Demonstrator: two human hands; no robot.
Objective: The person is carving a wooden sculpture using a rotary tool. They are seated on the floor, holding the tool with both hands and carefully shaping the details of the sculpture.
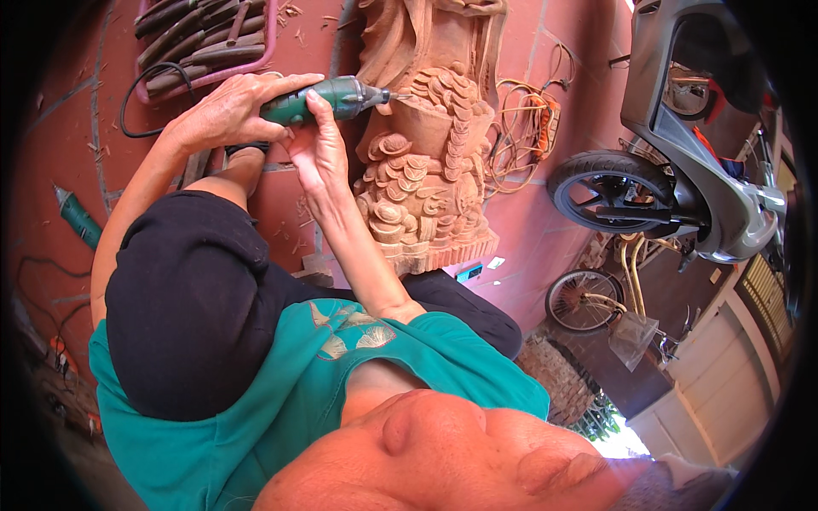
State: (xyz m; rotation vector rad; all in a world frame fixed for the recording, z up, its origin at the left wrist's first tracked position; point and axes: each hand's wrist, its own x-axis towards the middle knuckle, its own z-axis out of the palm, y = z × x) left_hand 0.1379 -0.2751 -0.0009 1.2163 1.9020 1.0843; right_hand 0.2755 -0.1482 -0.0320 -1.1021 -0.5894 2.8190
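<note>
A green rotary tool (pixel 319 102) with a dark tapered nose is held level between both my hands. My left hand (pixel 228 112) wraps round its rear end, with the fingers along the top. Closer to the nose, my right hand (pixel 319 152) grips the body from below, its thumb on the casing. The tool's thin tip points right, at a reddish-brown wood carving (pixel 426 170). Whether the tip touches the wood I cannot tell. Coin-like discs and rounded lumps cover the carving's lower part, and folds like drapery run along its upper part.
A pink tray (pixel 271 38) of wooden-handled tools (pixel 204 38) lies at the upper left. Another green rotary tool (pixel 78 219) rests at far left. Right of the carving are an orange power strip (pixel 545 126) with coiled cord, a motorbike (pixel 682 162) and a bicycle (pixel 586 301). Shavings litter the red tiles.
</note>
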